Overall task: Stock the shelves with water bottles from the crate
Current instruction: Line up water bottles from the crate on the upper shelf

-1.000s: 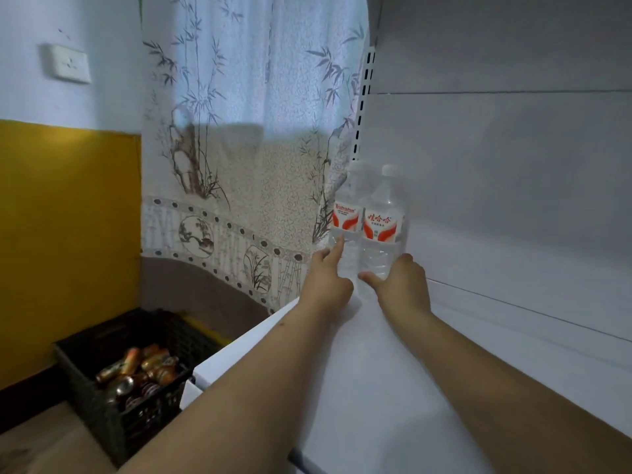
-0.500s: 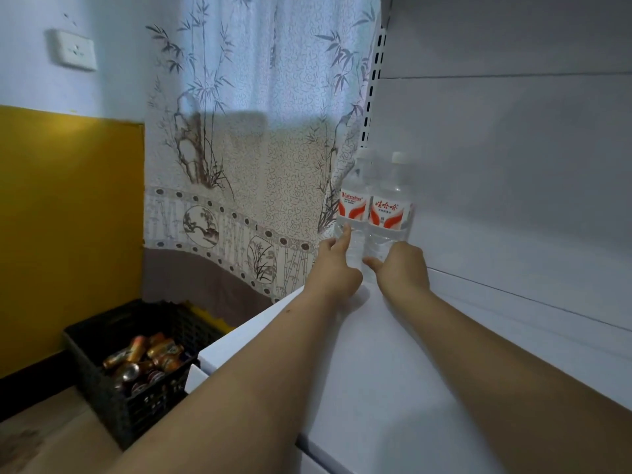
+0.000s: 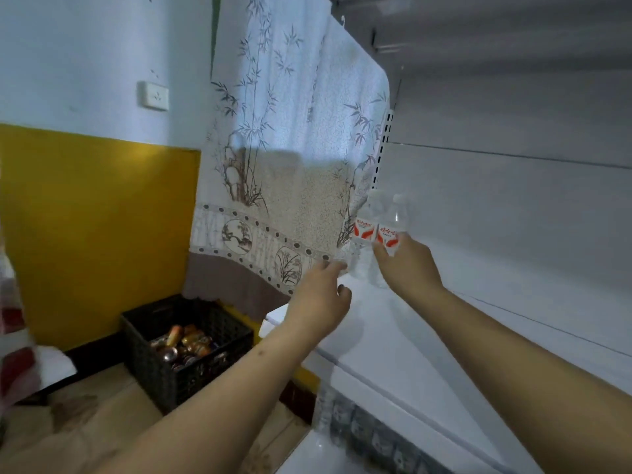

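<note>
Right hand reaches out, fingers wrapped around right bottle on white shelf | left hand hovers loose-fingered beside left bottle, holding nothing

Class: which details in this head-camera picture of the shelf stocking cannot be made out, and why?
- Left clear plastic water bottle: label print too small.
- Right clear plastic water bottle: lower part hidden by right hand.
- Black plastic crate: contents too small and dim to identify.
- Left hand: bottle contact unclear.
</note>
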A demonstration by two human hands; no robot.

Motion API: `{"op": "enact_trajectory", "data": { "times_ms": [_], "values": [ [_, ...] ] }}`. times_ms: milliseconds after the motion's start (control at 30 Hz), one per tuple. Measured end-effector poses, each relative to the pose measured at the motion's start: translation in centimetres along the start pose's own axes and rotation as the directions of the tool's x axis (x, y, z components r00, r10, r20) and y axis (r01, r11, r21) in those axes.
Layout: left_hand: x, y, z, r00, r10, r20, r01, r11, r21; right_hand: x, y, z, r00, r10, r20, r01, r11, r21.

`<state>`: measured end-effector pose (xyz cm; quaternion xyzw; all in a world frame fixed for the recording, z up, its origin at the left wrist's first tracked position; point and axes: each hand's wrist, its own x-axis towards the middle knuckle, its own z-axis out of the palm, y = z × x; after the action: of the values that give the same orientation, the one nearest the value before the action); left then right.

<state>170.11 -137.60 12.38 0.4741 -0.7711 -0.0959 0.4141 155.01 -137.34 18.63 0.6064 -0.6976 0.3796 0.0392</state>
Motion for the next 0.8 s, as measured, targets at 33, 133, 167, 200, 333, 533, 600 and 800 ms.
{"op": "enact_trajectory", "data": {
  "times_ms": [33,133,167,200,333,533,600,800],
  "values": [
    [-2.8,-0.1,-1.2,0.990,0.068,-0.124,-0.071,0.997,-0.018,-1.1,-1.5,-0.1,0.999,-0.038,0.002,0.038,0.999,0.012],
    [-12.0,-1.7,-3.5,0.946,0.136,-0.295,-0.156,0.987,-0.046,-5.8,-6.3,1.0,0.987,-0.159,0.010,0.158,0.984,0.080],
    [-15.1,-3.3,-3.4,0.952,0.094,-0.293,-0.113,0.992,-0.051,-7.7,-7.7,1.8,0.978,-0.210,0.010,0.208,0.974,0.089],
    [-18.2,-5.3,-3.1,0.966,0.020,-0.258,-0.035,0.998,-0.052,-9.7,-8.9,2.9,0.964,-0.264,0.016,0.262,0.961,0.084],
    [-30.8,-15.8,-0.6,0.910,-0.411,0.054,0.409,0.911,0.048,-18.5,-11.2,9.7,0.870,-0.462,0.173,0.447,0.886,0.120],
    [-43.5,-26.8,2.1,0.527,-0.797,0.295,0.793,0.586,0.164,-28.8,-8.2,23.0,0.638,-0.414,0.649,0.423,0.893,0.155],
    [-44.9,-28.8,3.3,0.447,-0.811,0.377,0.820,0.540,0.192,-30.1,-6.1,26.9,0.576,-0.304,0.759,0.357,0.928,0.101],
    [-44.5,-33.2,7.9,0.307,-0.801,0.514,0.866,0.459,0.198,-30.3,-0.7,36.0,0.323,-0.094,0.942,0.319,0.948,-0.015]
  ]
}}
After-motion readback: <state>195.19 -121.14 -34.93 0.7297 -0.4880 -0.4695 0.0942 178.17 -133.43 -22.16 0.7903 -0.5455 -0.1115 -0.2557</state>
